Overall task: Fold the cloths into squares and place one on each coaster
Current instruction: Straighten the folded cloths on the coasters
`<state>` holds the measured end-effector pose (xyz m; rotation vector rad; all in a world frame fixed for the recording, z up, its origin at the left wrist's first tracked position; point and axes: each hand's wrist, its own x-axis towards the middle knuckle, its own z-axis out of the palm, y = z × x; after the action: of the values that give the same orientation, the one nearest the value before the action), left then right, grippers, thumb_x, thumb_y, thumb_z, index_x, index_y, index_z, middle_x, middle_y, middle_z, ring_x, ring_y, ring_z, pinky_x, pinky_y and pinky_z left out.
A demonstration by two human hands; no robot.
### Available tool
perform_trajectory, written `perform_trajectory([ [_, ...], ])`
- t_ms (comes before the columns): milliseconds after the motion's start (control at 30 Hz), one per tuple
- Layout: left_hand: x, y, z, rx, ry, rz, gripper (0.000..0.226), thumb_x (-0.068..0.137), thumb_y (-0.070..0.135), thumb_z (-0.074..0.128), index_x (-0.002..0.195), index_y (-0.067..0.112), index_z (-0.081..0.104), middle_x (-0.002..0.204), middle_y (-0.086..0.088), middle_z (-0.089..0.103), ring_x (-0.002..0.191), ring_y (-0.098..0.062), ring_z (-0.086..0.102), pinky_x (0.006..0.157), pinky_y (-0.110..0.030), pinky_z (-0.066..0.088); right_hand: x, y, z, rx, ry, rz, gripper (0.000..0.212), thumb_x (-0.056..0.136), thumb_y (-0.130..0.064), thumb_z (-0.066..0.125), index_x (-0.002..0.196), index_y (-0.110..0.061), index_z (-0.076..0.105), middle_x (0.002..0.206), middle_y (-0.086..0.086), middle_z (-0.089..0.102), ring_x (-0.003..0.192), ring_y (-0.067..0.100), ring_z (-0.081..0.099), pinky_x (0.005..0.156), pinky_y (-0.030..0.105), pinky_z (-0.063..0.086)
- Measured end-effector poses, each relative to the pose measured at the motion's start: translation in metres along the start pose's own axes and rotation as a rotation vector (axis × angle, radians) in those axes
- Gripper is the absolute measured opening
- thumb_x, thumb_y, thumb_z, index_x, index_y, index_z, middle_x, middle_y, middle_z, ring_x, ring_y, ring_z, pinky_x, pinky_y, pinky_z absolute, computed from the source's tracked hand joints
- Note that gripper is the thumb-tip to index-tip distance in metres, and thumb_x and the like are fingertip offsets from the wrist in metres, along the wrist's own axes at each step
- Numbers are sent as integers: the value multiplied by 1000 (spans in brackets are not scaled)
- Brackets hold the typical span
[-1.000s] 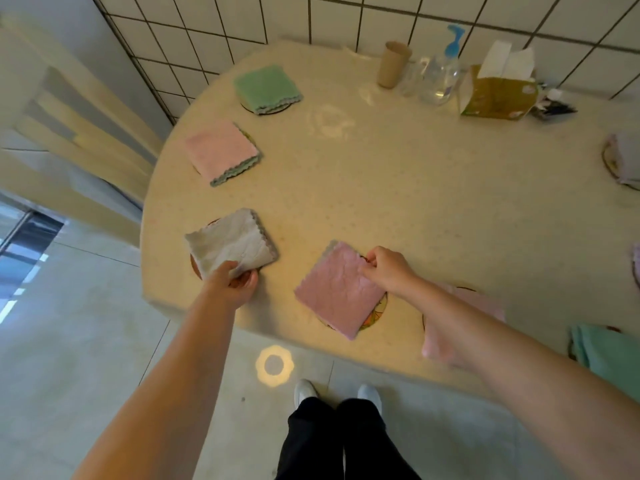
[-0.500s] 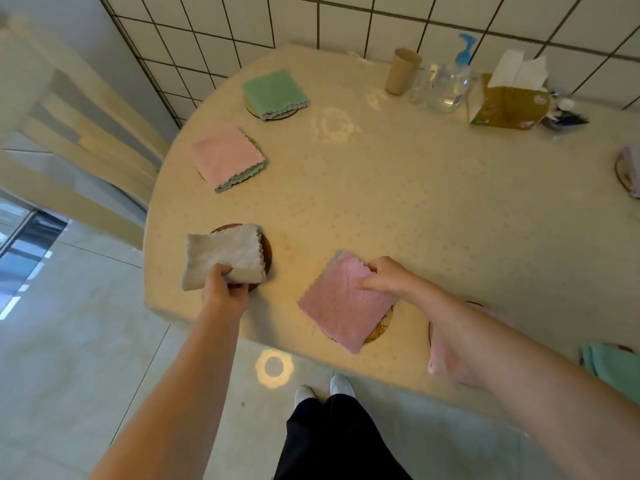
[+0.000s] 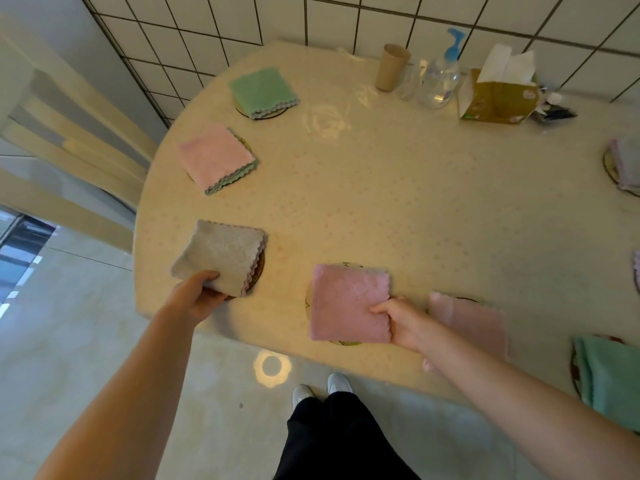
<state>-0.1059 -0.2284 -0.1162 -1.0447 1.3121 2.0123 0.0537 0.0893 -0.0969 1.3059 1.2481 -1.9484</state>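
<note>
Both hands pinch folded cloths: grey cloth [image 3: 221,254] skewed, pink cloth [image 3: 348,303] squarer.

Folded cloths [image 3: 627,161] and [image 3: 636,275] are cut off at the right edge.

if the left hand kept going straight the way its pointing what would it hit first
The left hand points up and right across the table. It already grips the grey cloth; past that, probably only bare tabletop, though depth is hard to judge.

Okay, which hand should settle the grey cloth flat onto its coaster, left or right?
Left. The left hand already grips the grey cloth over its coaster, while the right hand is busy pinching the pink cloth.
</note>
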Motion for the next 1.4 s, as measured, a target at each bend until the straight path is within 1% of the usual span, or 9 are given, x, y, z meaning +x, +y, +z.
perform_trajectory([
  [200, -3, -7, -11, 31, -4, 16, 36, 93, -8, 42, 127, 6, 43, 114, -15, 56, 103, -32, 57, 101, -50, 42, -4, 8, 3, 249, -94, 44, 31, 90, 7, 45, 115, -4, 60, 104, 13, 70, 90, 24, 67, 63, 31, 56],
  [467, -2, -11, -16, 4, 6, 54, 40, 95, -7, 41, 133, 6, 41, 123, -15, 52, 114, -36, 51, 101, -53, 40, -1, 11, 13, 234, -105, 2, 30, 91, 6, 47, 115, -6, 60, 102, 11, 71, 89, 23, 68, 66, 33, 55],
  [567, -4, -13, -16, 8, 84, 32, 44, 93, -3, 51, 135, 4, 41, 128, -17, 51, 114, -37, 54, 91, -50, 48, 0, 11, 10, -37, 42, -56, 32, 89, 0, 54, 120, -9, 54, 107, 13, 67, 90, 27, 66, 65, 35, 54],
  [667, -7, -10, -12, 171, 207, 114, 42, 86, 1, 65, 125, 1, 49, 117, -18, 57, 105, -38, 60, 84, -49, 52, -2, 7, 1, -361, 173, -119, 16, 87, -10, 62, 101, -10, 55, 91, 11, 68, 77, 24, 68, 64, 37, 59],
  [767, -10, -9, -11, 252, 278, 129, 38, 80, 5, 74, 111, 1, 53, 106, -19, 62, 96, -37, 64, 84, -48, 53, -3, 3, -5, -594, 193, -190, 3, 85, -10, 62, 84, -9, 60, 80, 14, 70, 69, 27, 70, 64, 38, 60],
  [933, -16, -7, -17, 374, 404, 107, 22, 76, 3, 74, 79, 2, 52, 82, -16, 64, 70, -29, 64, 64, -39, 58, 0, -3, -10, -1052, 200, -233, 20, 82, -30, 63, 80, -10, 67, 68, 8, 72, 58, 21, 71, 61, 42, 60],
  [1067, -17, 7, -25, 523, 526, 169, 28, 72, 8, 78, 84, 3, 53, 90, -18, 59, 59, -26, 58, 44, -30, 56, -3, -24, -9, -1192, 210, -214, 13, 83, -19, 54, 81, -9, 62, 71, 8, 71, 59, 20, 70, 59, 35, 60],
  [1233, -11, 38, -25, 701, 615, 247, 48, 71, 16, 73, 114, 4, 54, 110, -21, 59, 75, -29, 60, 79, -45, 57, -3, -71, 2, -1404, 355, -330, 17, 83, -29, 56, 82, -12, 58, 80, 1, 63, 72, 21, 61, 58, 26, 46],
  [1400, 1, 71, -3, 847, 635, 323, 54, 77, 17, 72, 125, 4, 53, 122, -19, 57, 111, -37, 54, 85, -43, 49, 15, -110, 40, -1305, 306, -455, 14, 83, -20, 55, 86, -13, 66, 83, 7, 70, 80, 25, 67, 68, 27, 50],
])
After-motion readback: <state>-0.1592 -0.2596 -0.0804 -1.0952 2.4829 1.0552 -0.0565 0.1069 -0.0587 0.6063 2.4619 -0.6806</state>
